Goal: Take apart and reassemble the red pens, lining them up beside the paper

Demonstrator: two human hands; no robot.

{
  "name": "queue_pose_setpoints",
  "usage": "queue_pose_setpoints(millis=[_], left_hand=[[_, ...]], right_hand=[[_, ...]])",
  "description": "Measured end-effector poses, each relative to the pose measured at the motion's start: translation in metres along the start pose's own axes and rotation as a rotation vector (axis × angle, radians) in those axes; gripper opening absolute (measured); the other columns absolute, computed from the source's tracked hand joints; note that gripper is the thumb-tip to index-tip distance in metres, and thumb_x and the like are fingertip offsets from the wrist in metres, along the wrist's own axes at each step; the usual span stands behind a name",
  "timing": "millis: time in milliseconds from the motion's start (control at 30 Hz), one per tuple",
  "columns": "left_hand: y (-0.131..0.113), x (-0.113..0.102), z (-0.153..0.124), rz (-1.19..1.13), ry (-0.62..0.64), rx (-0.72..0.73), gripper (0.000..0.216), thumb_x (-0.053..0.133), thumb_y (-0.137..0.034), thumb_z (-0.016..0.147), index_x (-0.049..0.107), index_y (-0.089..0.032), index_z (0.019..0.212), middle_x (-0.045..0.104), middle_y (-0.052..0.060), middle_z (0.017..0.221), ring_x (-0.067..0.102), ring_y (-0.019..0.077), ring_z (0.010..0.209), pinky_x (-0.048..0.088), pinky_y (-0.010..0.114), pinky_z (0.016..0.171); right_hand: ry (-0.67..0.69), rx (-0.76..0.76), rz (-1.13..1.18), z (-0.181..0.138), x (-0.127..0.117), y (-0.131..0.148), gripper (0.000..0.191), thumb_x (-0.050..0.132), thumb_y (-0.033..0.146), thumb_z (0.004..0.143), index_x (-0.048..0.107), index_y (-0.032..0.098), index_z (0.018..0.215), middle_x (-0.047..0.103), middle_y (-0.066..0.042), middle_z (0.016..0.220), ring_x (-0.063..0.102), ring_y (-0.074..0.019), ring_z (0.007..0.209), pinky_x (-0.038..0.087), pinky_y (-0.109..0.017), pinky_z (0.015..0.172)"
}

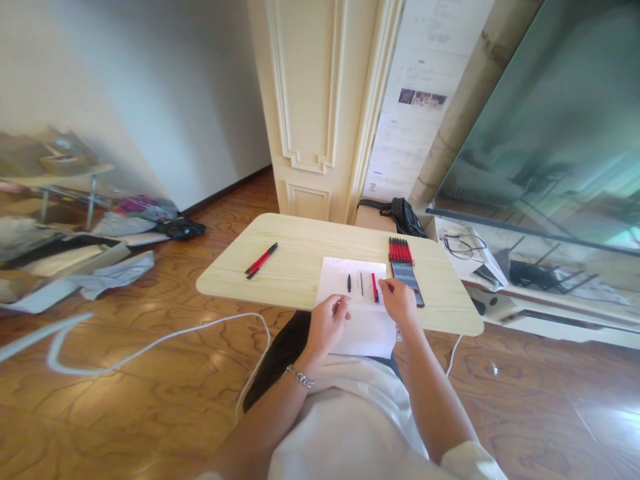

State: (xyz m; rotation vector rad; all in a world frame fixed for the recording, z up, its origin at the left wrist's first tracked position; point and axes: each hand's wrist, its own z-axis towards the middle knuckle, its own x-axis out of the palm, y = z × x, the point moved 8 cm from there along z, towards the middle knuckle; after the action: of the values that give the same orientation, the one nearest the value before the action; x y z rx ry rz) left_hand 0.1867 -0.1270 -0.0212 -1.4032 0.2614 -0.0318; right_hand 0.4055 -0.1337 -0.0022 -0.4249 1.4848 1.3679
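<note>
A white sheet of paper (356, 280) lies on a small light wooden table (295, 257). On the sheet lie pen parts: a short black piece (349, 283), a thin dark refill (361, 283) and a red barrel (375, 287). My right hand (399, 299) rests beside the red barrel, fingers curled, thumb and forefinger close to it. My left hand (327, 321) hovers at the sheet's near edge with its fingers pinched together; what they hold is too small to make out. A row of red and black pens (401, 251) sits in a flat pack just right of the paper.
Two assembled red and black pens (261, 261) lie at the table's left. A white cable (150, 343) snakes over the wooden floor. Clothes and clutter (125, 230) lie at the left. A black bag (405, 215), a low white shelf (540, 307) and a glass panel stand behind and right.
</note>
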Motion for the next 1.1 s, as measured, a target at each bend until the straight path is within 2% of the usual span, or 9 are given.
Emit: queue_pose_setpoints(millis=[200,400,533,700,800,933,1000,1100], left_hand=[[0.016,0.003,0.002,-0.147,0.027,-0.122,0.045,0.045,-0.057,0.085,0.063,-0.016,0.081,0.055,-0.001,0.050,0.044,0.0097,0.038,0.032,0.021,0.041],[0.030,0.015,0.000,-0.351,0.048,-0.260,0.042,0.052,-0.059,0.080,0.055,-0.017,0.079,0.053,-0.003,0.049,0.042,0.0073,0.037,0.025,0.018,0.037],[0.032,0.019,-0.002,-0.380,0.067,-0.277,0.041,0.054,-0.059,0.079,0.054,-0.017,0.080,0.054,-0.003,0.051,0.042,0.0069,0.037,0.023,0.017,0.036],[0.028,0.018,-0.001,-0.357,0.064,-0.256,0.038,0.058,-0.054,0.078,0.057,-0.016,0.078,0.056,-0.002,0.054,0.045,0.0070,0.041,0.028,0.017,0.039],[0.023,0.017,0.000,-0.339,0.070,-0.218,0.035,0.062,-0.050,0.076,0.062,-0.016,0.082,0.060,0.001,0.062,0.049,0.0081,0.047,0.033,0.018,0.042],[0.011,0.019,0.002,-0.303,0.072,-0.114,0.036,0.064,-0.048,0.076,0.066,-0.015,0.092,0.067,0.006,0.077,0.058,0.0131,0.061,0.042,0.022,0.051],[0.007,0.020,0.001,-0.304,0.060,-0.071,0.037,0.063,-0.048,0.077,0.067,-0.016,0.096,0.068,0.007,0.085,0.062,0.0162,0.073,0.047,0.025,0.060],[0.003,0.023,0.000,-0.359,0.076,-0.026,0.036,0.060,-0.049,0.081,0.065,-0.017,0.098,0.069,0.008,0.089,0.064,0.0175,0.080,0.049,0.028,0.070]], right_hand=[[0.064,-0.007,-0.024,-0.009,0.006,-0.009,0.029,0.044,0.039,0.090,0.069,0.024,0.097,0.072,-0.004,0.088,0.063,-0.0192,0.080,0.036,-0.026,0.065],[0.124,-0.030,-0.143,0.021,0.011,0.003,0.028,0.049,0.040,0.087,0.070,0.022,0.092,0.071,-0.007,0.093,0.063,-0.0218,0.088,0.039,-0.028,0.071],[0.188,-0.033,-0.240,0.041,0.024,0.010,0.034,0.051,0.044,0.085,0.071,0.017,0.089,0.071,-0.013,0.092,0.063,-0.0246,0.092,0.040,-0.030,0.073],[0.190,0.025,-0.254,0.050,0.029,0.006,0.026,0.056,0.037,0.081,0.071,0.016,0.084,0.070,-0.015,0.090,0.064,-0.0251,0.088,0.040,-0.029,0.071],[0.140,-0.021,-0.109,0.045,0.017,0.010,0.027,0.053,0.035,0.082,0.070,0.017,0.074,0.070,-0.011,0.078,0.063,-0.0225,0.081,0.039,-0.028,0.068],[0.118,-0.133,0.345,0.019,0.005,0.027,0.029,0.051,0.042,0.084,0.067,0.018,0.082,0.065,-0.003,0.066,0.058,-0.0160,0.065,0.039,-0.025,0.060],[0.154,-0.182,0.560,-0.001,0.007,0.038,0.030,0.052,0.044,0.084,0.066,0.017,0.085,0.062,-0.001,0.063,0.055,-0.0142,0.060,0.040,-0.024,0.057],[0.196,-0.229,0.761,-0.030,0.016,0.052,0.028,0.056,0.043,0.082,0.066,0.017,0.088,0.064,-0.002,0.071,0.057,-0.0141,0.064,0.043,-0.024,0.060]])
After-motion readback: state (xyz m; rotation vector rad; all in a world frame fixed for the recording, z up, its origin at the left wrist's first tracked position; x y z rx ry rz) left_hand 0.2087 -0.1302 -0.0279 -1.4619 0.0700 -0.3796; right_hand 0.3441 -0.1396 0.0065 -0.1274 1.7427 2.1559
